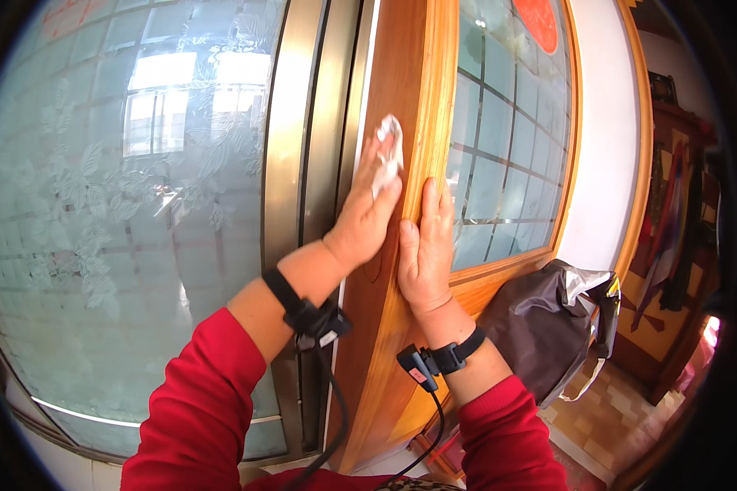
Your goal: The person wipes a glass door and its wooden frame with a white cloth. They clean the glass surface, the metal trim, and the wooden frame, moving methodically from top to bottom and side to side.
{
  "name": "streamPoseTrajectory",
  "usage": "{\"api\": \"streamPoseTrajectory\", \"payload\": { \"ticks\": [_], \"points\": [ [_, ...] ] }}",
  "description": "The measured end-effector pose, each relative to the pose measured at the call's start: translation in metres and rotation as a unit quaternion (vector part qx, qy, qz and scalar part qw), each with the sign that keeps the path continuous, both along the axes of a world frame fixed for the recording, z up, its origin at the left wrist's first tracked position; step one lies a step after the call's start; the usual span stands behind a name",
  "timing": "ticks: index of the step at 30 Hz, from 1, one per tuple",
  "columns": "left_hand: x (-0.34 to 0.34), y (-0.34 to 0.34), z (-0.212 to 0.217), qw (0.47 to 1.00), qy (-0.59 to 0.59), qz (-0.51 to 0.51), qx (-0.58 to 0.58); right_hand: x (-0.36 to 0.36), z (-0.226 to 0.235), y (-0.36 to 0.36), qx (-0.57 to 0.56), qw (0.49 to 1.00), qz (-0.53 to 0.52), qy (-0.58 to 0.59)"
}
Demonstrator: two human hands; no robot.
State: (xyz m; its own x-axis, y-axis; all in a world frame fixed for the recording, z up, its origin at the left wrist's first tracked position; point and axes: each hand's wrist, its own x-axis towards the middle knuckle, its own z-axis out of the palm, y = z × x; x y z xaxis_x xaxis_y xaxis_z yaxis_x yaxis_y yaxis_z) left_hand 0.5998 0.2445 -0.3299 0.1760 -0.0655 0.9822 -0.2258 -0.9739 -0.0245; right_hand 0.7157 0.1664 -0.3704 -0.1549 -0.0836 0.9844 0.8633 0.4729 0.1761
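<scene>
My left hand (367, 214) presses a crumpled white cloth (390, 155) against the narrow face of a wooden door (395, 90). The cloth sticks out past the fingertips and along the palm side; whether it is fabric or paper I cannot tell. Lower and to the right, my right hand (427, 252) rests against the door's corner edge with fingers stretched upward and thumb apart, holding nothing. Both wrists wear black straps with small cabled devices.
A large frosted glass panel (123, 245) in a brass-coloured metal frame (282, 164) stands on the left. The wooden door carries a tiled glass pane (512, 139). A dark grey bag (536, 323) hangs at right, beside a doorway with hanging cloths and a patterned floor (606, 409).
</scene>
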Motion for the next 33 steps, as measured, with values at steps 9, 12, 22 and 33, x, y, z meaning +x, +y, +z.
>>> {"api": "streamPoseTrajectory", "payload": {
  "ticks": [9, 12, 22, 33],
  "points": [
    [0.011, 0.046, 0.066, 0.988, 0.018, -0.051, -0.142, 0.002, -0.01, 0.002, -0.024, 0.999, 0.014, 0.022],
    [0.014, 0.036, 0.037, 0.996, -0.044, -0.068, -0.035, 0.004, -0.01, 0.003, -0.022, 0.999, 0.004, 0.029],
    [0.002, 0.014, 0.086, 0.991, 0.011, -0.099, -0.088, -0.001, -0.007, 0.001, -0.016, 0.999, 0.005, 0.027],
    [0.019, -0.001, 0.059, 0.993, -0.078, 0.022, 0.09, 0.001, -0.012, 0.006, 0.001, 0.999, 0.016, 0.033]
  ]
}}
